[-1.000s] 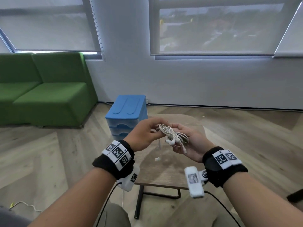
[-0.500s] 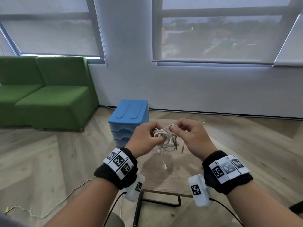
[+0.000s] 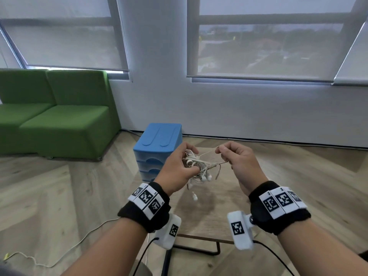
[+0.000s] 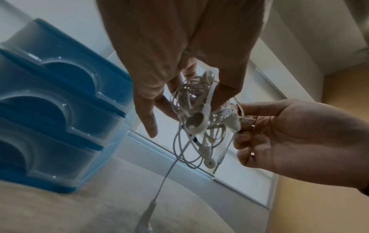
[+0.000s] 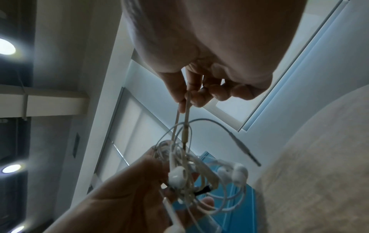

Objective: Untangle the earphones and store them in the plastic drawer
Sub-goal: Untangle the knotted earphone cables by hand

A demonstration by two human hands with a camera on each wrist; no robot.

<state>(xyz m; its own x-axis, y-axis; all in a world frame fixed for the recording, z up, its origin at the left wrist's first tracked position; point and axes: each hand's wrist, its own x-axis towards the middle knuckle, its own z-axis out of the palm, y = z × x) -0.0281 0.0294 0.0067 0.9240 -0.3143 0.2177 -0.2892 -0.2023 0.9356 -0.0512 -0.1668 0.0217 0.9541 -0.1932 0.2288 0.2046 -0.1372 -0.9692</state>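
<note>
A tangled bundle of white earphones [image 3: 196, 166] hangs in the air above the small wooden table [image 3: 215, 208]. My left hand [image 3: 182, 166] grips the bundle [image 4: 197, 116], with earbuds and loops dangling below the fingers. My right hand [image 3: 229, 156] pinches a cord loop between thumb and forefinger [image 5: 184, 97] and holds it taut to the right of the bundle [image 5: 189, 170]. A jack plug [image 5: 245, 151] sticks out free. The blue plastic drawer unit [image 3: 158, 150] stands on the table's far left, just behind my left hand; its drawers [image 4: 60, 100] look closed.
A green sofa [image 3: 53, 116] sits at the left against the window wall. A thin white cable [image 3: 59, 253] trails over the wooden floor at lower left. The table's black metal frame [image 3: 199, 250] shows below my wrists.
Both hands have risen with the earphones. The right hand has gone from cupping the bundle to pinching a cord and has drawn it rightward, away from the left hand.
</note>
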